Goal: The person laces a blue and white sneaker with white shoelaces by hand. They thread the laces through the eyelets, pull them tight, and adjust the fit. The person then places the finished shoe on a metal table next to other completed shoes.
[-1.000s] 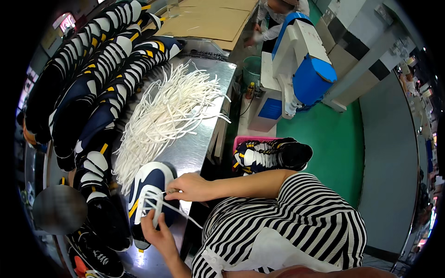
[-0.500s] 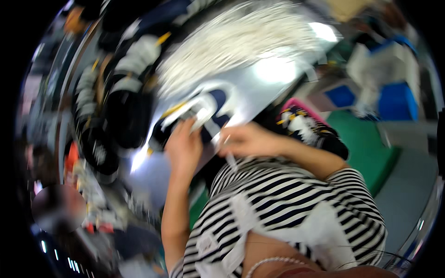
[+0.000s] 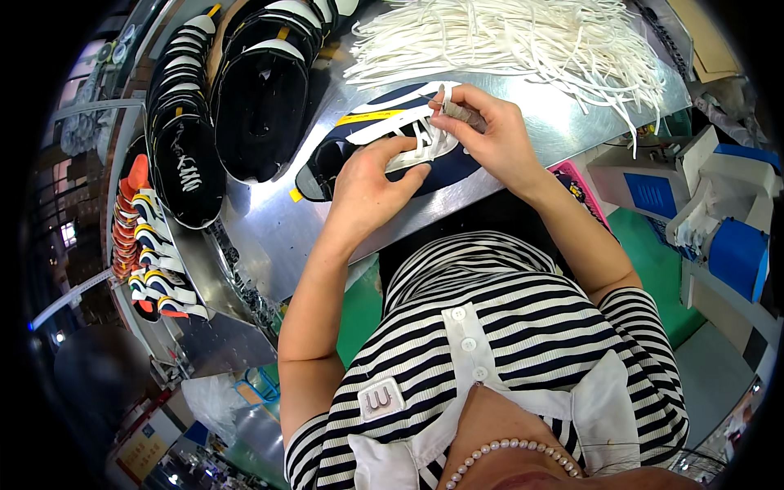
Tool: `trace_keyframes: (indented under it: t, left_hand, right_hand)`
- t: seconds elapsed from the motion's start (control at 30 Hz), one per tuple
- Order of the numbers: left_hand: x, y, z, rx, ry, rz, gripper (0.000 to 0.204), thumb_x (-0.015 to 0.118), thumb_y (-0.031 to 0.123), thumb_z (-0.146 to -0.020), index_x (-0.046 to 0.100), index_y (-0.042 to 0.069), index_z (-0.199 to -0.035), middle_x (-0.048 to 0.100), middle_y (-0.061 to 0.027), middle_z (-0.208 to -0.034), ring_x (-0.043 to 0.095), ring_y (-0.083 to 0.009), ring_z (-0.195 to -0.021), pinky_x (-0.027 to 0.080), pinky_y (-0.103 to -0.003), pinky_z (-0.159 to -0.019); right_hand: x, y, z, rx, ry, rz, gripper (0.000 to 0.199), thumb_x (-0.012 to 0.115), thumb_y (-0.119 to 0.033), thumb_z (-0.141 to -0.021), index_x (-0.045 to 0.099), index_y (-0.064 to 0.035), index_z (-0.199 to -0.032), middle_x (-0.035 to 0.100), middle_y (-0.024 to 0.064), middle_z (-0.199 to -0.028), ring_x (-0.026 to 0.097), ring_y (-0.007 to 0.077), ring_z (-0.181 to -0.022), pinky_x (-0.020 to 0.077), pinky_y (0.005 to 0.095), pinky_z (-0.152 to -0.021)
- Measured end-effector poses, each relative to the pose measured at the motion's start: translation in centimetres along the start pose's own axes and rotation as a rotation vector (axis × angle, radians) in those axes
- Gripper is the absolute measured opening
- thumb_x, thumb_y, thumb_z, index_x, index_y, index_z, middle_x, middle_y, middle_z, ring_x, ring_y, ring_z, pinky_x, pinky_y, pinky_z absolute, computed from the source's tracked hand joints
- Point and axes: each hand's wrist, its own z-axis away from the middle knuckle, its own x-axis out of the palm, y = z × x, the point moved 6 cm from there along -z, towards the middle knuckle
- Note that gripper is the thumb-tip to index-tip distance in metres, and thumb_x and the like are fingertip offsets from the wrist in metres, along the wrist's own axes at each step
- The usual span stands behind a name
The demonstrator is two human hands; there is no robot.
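Both hands work the navy sneaker (image 3: 384,147) lying upper centre of the frame on the steel table (image 3: 269,237). The left hand (image 3: 367,192) presses its tongue flat; the right hand (image 3: 490,135) pinches a white lace (image 3: 420,139). Best keep the lace untwisted, pulling evenly.

shoe (image 3: 384,147) lay on desk (image 3: 278,237) near its front edge | both hands on shoe, left (image 3: 369,189) beside right (image 3: 488,135) | laces (image 3: 523,41) heaped behind | more shoes (image 3: 245,90) left of it
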Motion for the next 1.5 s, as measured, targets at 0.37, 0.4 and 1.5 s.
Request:
trace_keyframes:
  t: [0.37,0.4,1.5]
  left_hand:
    - [0.2,0.7,-0.3,-0.015,0.136,-0.230,0.028,0.074,0.032,-0.080,0.070,0.008,-0.093,0.071,-0.0115,-0.087,0.067,-0.0312,-0.081,0.051,-0.042,-0.073]
    - [0.1,0.7,0.0,0.001,0.155,-0.240,0.028,0.073,0.032,-0.080,0.070,0.008,-0.093,0.071,-0.0114,-0.087,0.067,-0.0310,-0.081,0.051,-0.041,-0.072]
    - [1.3,5.1,3.7,0.582,0.266,-0.322,0.012,0.070,0.002,-0.079,0.063,0.000,-0.089,0.057,-0.0135,-0.079,0.057,-0.0335,-0.073,0.045,-0.043,-0.063]
  right_hand:
    - [-0.6,0.4,1.8,0.099,0.047,0.099,0.025,0.068,-0.015,-0.090,0.056,-0.0027,-0.108,0.068,0.0093,-0.081,0.066,0.0164,-0.072,0.0501,0.0283,-0.064]
    - [-0.7,0.2,2.8,0.177,0.014,0.125,0.023,0.067,-0.015,-0.091,0.056,-0.0022,-0.107,0.068,0.0096,-0.080,0.066,0.0168,-0.071,0.0499,0.0287,-0.063]
    - [2.7,-4.1,2.6,-0.265,-0.298,0.767,0.019,0.065,-0.012,-0.076,0.063,-0.0035,-0.093,0.067,0.0129,-0.075,0.069,0.0314,-0.071,0.0512,0.0411,-0.060]
